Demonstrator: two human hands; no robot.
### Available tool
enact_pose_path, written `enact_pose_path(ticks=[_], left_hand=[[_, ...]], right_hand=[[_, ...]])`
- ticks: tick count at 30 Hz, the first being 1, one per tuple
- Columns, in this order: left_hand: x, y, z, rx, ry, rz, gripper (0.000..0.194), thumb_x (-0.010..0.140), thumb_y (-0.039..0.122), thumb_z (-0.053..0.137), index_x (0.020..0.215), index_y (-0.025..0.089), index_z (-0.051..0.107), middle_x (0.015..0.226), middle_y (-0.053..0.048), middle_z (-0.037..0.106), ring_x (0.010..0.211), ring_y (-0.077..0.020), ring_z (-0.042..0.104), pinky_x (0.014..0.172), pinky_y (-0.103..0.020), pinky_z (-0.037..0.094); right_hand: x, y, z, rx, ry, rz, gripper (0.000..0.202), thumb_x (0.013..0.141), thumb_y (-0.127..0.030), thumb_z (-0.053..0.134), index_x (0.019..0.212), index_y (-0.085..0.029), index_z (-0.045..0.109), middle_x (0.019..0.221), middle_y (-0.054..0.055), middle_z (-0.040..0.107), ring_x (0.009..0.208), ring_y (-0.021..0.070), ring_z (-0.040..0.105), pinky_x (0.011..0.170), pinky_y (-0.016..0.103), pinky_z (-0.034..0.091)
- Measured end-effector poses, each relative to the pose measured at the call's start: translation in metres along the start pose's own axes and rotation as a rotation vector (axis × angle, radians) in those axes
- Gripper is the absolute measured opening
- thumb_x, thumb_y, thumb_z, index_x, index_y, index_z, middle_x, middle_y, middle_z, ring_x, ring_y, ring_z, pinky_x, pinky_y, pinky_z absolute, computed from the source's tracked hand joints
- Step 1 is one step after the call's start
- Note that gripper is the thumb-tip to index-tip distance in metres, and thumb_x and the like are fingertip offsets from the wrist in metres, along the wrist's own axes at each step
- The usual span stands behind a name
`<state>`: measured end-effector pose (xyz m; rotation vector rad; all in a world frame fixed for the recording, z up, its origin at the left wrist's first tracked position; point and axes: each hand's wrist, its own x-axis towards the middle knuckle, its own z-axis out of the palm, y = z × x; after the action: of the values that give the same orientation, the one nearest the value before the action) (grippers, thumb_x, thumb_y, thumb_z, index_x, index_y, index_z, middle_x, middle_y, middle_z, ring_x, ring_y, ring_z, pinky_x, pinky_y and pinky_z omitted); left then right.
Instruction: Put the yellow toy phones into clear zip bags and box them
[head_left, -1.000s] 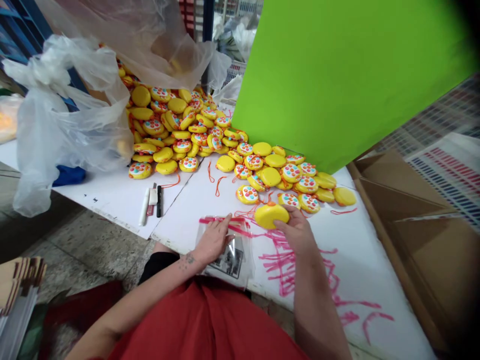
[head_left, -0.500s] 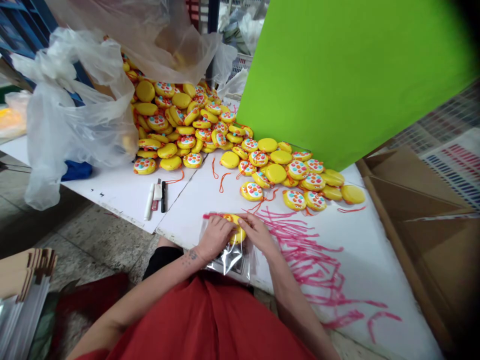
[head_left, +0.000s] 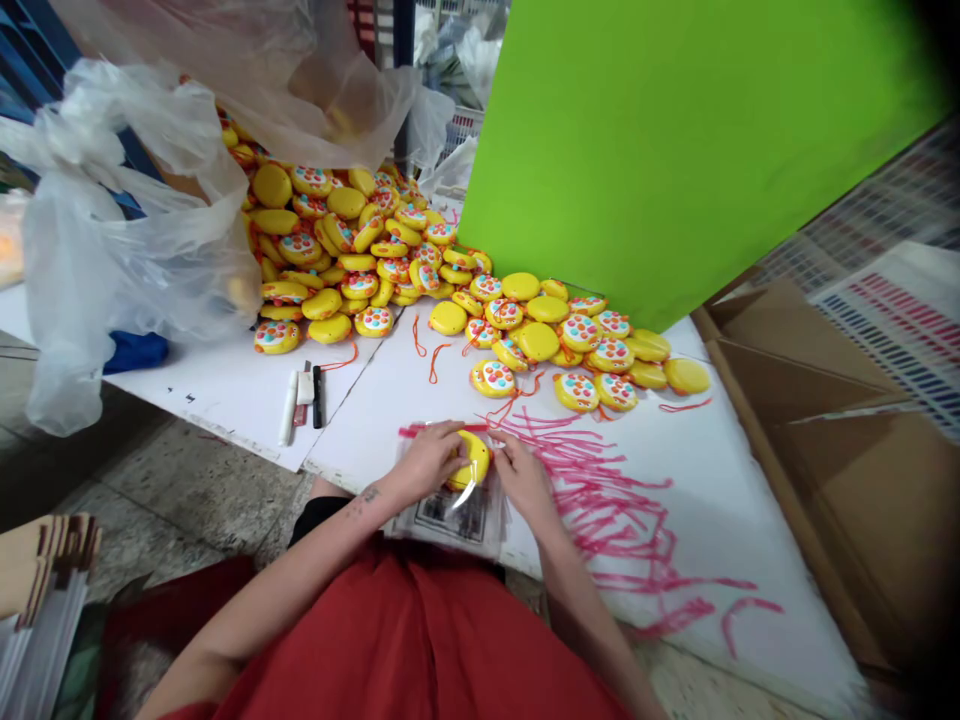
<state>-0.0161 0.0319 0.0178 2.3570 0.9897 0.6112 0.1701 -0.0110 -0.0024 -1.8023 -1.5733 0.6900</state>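
Observation:
A round yellow toy (head_left: 476,462) lies inside a clear plastic bag (head_left: 450,522) with a pink strip along its top, close to the table's front edge. My left hand (head_left: 431,458) is closed over the bag's upper left part, its fingertips against the toy. At the upper right corner, my right hand (head_left: 523,478) pinches the bag with thumb and fingers. Under the clear film, a dark printed rectangle shows below the toy. Loose pink strips (head_left: 592,470) are scattered just right of my right hand.
A heap of yellow toys (head_left: 330,250) with coloured buttons spreads across the back, beneath a large translucent bag (head_left: 135,230). A green panel (head_left: 645,150) stands behind. Markers (head_left: 289,408) lie at left. An open cardboard box (head_left: 795,400) borders the right side.
The toy now sits lower inside the bag, showing its plain yellow side. My right hand has moved off the toy to the bag's right edge. The view has shifted slightly.

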Motion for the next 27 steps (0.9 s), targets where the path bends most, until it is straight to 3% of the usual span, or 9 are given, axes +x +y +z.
enact_pose_path(ticks=[3, 6, 8, 10, 13, 16, 19, 23, 27], left_hand=[[0.005, 0.008, -0.009, -0.004, -0.112, -0.039, 0.006, 0.084, 0.020, 0.055, 0.081, 0.016, 0.057, 0.098, -0.008, 0.064, 0.094, -0.0208, 0.058, 0.084, -0.034, 0.044], [0.003, 0.018, -0.013, -0.001, -0.129, -0.094, 0.009, 0.088, 0.022, 0.050, 0.085, 0.016, 0.056, 0.077, -0.004, 0.063, 0.075, -0.0187, 0.058, 0.075, -0.032, 0.044], [0.000, 0.021, -0.014, -0.026, -0.069, -0.088, 0.010, 0.087, 0.025, 0.051, 0.088, 0.017, 0.056, 0.080, -0.004, 0.063, 0.079, -0.0192, 0.057, 0.078, -0.033, 0.044], [-0.006, 0.019, -0.016, -0.061, 0.081, -0.099, 0.015, 0.086, 0.029, 0.054, 0.095, 0.017, 0.056, 0.094, -0.007, 0.062, 0.093, -0.0212, 0.055, 0.085, -0.036, 0.043], [-0.014, 0.012, -0.018, -0.218, 0.296, -0.235, 0.032, 0.086, 0.033, 0.052, 0.114, 0.016, 0.048, 0.112, -0.011, 0.055, 0.101, -0.0212, 0.052, 0.087, -0.037, 0.044], [-0.018, 0.005, -0.015, -0.502, 0.273, -0.413, 0.047, 0.086, 0.037, 0.051, 0.126, 0.015, 0.039, 0.116, -0.014, 0.053, 0.091, -0.0184, 0.057, 0.075, -0.032, 0.050], [-0.018, 0.002, -0.008, -0.656, 0.162, -0.462, 0.036, 0.084, 0.036, 0.053, 0.112, 0.014, 0.050, 0.100, -0.009, 0.061, 0.082, -0.0162, 0.059, 0.068, -0.028, 0.049], [-0.015, 0.003, -0.001, -0.679, 0.138, -0.472, 0.018, 0.083, 0.033, 0.051, 0.079, 0.015, 0.053, 0.072, -0.001, 0.060, 0.065, -0.0132, 0.055, 0.059, -0.024, 0.045], [-0.012, 0.010, -0.003, -0.767, 0.131, -0.455, 0.016, 0.085, 0.030, 0.048, 0.089, 0.015, 0.054, 0.082, -0.004, 0.066, 0.071, -0.0148, 0.060, 0.063, -0.025, 0.047]], right_hand=[[-0.003, -0.010, 0.005, 0.023, 0.090, 0.011, 0.041, 0.085, -0.031, 0.038, 0.119, -0.021, 0.057, 0.092, 0.008, 0.068, 0.077, 0.0237, 0.062, 0.071, 0.038, 0.047], [-0.004, -0.018, 0.005, 0.156, 0.166, 0.004, 0.041, 0.086, -0.034, 0.039, 0.121, -0.022, 0.055, 0.089, 0.007, 0.066, 0.073, 0.0215, 0.060, 0.068, 0.036, 0.048], [-0.004, -0.021, 0.005, 0.261, 0.187, 0.027, 0.040, 0.086, -0.037, 0.040, 0.121, -0.021, 0.053, 0.085, 0.006, 0.065, 0.065, 0.0193, 0.059, 0.064, 0.034, 0.049], [-0.006, -0.023, 0.004, 0.359, 0.208, 0.063, 0.041, 0.087, -0.040, 0.042, 0.121, -0.020, 0.052, 0.080, 0.005, 0.064, 0.059, 0.0172, 0.058, 0.059, 0.032, 0.049], [-0.008, -0.028, 0.003, 0.491, 0.267, 0.082, 0.042, 0.087, -0.042, 0.045, 0.122, -0.020, 0.050, 0.075, 0.002, 0.061, 0.056, 0.0153, 0.058, 0.057, 0.030, 0.050], [-0.011, -0.034, 0.002, 0.576, 0.314, 0.053, 0.040, 0.087, -0.042, 0.047, 0.119, -0.020, 0.051, 0.074, 0.001, 0.060, 0.057, 0.0141, 0.059, 0.056, 0.029, 0.050], [-0.012, -0.037, 0.002, 0.605, 0.327, 0.023, 0.037, 0.088, -0.041, 0.047, 0.117, -0.019, 0.052, 0.075, 0.001, 0.060, 0.057, 0.0138, 0.059, 0.056, 0.029, 0.050], [-0.010, -0.037, -0.002, 0.428, 0.390, -0.093, 0.032, 0.089, -0.035, 0.047, 0.116, -0.019, 0.054, 0.092, 0.006, 0.064, 0.079, 0.0174, 0.062, 0.073, 0.035, 0.051], [-0.007, -0.045, -0.009, 0.049, 0.478, -0.418, 0.024, 0.086, -0.024, 0.054, 0.108, -0.022, 0.060, 0.101, 0.005, 0.065, 0.101, 0.0202, 0.055, 0.092, 0.041, 0.043]])
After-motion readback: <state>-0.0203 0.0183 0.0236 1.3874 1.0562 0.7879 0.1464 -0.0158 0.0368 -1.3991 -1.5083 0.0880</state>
